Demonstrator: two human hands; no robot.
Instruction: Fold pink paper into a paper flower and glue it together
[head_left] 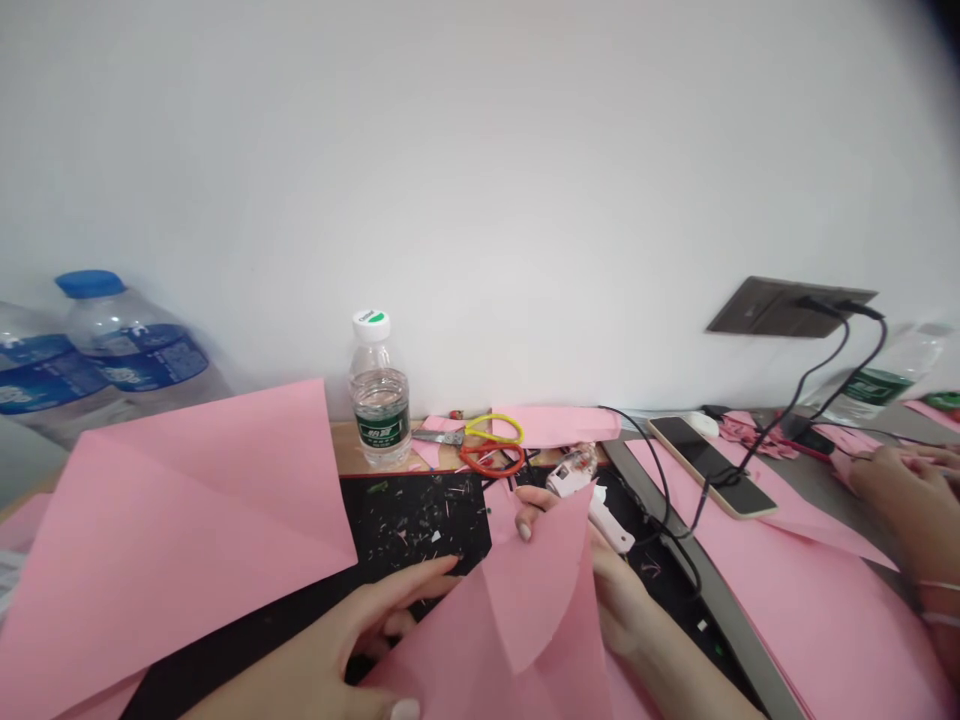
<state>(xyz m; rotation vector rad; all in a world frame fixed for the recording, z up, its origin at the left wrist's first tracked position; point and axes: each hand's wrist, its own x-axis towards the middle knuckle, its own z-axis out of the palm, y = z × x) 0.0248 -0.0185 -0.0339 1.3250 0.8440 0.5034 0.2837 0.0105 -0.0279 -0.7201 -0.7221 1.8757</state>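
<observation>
A white wall (480, 200) fills the upper half of the view, and below it runs the surface (255, 630), black in the middle and grey toward the right. A large sheet of pink paper (210, 520) lies on the left, faintly creased, while more pink paper (832, 640) is spread on the right side. Between them, at the lower centre, is the folded sheet (540, 610), also pink, its flap rising to a point over the black part. The right hand (619, 595) reaches behind it, its fingers closed around the upper end with the tips showing at the flap's left edge. The left hand (345, 640) is at the sheet's left edge, fingers half open and curved, thumb apart and lower down; whether they grip the paper I cannot tell. At far right, a co-worker's hand (907, 480) is over pink pieces. Two bottles with blue labels (142, 350) are at far left; a smaller water bottle (380, 415) with a white cap stands upright near the wall. Two cables run down from a dark socket plate (791, 308), crossing near a phone (694, 450). Scissors (463, 441) with yellow and red handles lie beyond the hands, and tiny scraps (436, 537) dot the black part.
</observation>
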